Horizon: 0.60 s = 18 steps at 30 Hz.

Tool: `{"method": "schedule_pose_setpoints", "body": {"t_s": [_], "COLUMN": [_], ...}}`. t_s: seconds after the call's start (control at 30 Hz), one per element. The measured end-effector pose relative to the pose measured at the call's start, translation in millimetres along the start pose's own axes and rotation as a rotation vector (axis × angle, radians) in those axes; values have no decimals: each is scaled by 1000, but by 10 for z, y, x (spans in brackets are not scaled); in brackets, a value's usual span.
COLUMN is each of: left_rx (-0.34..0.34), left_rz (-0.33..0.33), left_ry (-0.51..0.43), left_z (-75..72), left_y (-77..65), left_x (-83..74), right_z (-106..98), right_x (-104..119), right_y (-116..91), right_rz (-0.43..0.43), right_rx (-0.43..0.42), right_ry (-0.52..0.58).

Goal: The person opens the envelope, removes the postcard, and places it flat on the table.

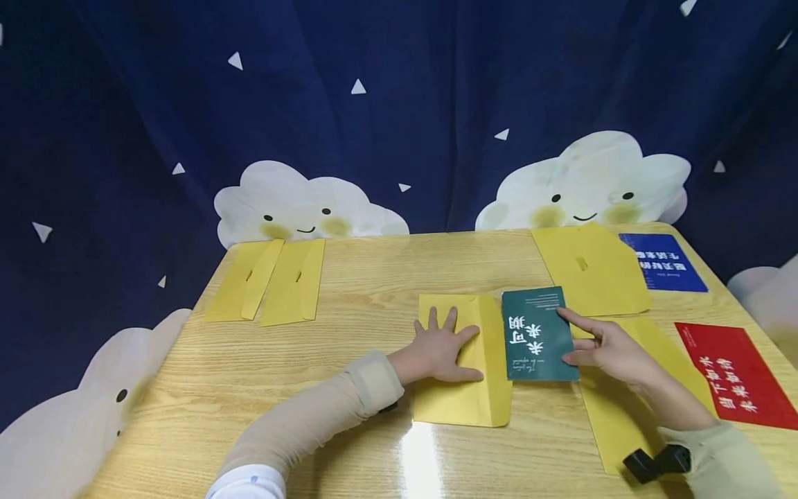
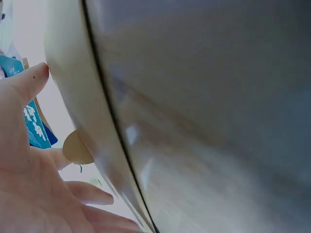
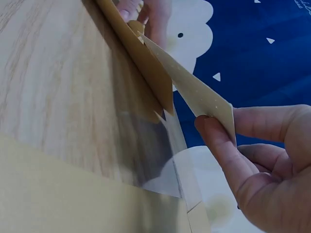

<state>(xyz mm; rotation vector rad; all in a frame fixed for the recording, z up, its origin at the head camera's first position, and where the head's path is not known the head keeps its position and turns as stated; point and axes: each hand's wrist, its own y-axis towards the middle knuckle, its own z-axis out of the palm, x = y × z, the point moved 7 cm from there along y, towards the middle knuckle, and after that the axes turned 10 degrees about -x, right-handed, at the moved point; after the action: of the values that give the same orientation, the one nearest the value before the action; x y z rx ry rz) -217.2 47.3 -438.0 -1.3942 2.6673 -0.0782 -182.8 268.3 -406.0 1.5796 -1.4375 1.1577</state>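
Observation:
My left hand lies with fingers spread on a yellow envelope, whose flap side faces right. Between thumb and fingers, my right hand pinches the right edge of a dark green card with white characters. The card's left edge is right at the envelope's flap side. Seen nearly edge-on in the right wrist view, the card slopes from the pinching fingers toward the envelope mouth. In the left wrist view, the left palm shows, with part of the card beyond the thumb.
Two yellow envelopes lie side by side at the back left. At the back right, another envelope partly covers a blue card. Beneath my right forearm is a further envelope, beside a red card. A dark blue curtain hangs behind the table.

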Motion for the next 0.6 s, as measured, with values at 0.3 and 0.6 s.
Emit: {"method": "schedule_pose_setpoints", "body": {"t_s": [0.3,0.6], "left_rx": [-61,-166], "left_rz": [103,237], "left_ry": [50,47], "left_z": [-60,-177], "left_y": [-106,-372], "left_x": [7,49], "right_z": [-173,-246], "right_x": [-16,-94], "right_y": [-48,-68], "right_rz": [39,46], "right_rx": [-51,-63], "right_ry": [39,52]}}
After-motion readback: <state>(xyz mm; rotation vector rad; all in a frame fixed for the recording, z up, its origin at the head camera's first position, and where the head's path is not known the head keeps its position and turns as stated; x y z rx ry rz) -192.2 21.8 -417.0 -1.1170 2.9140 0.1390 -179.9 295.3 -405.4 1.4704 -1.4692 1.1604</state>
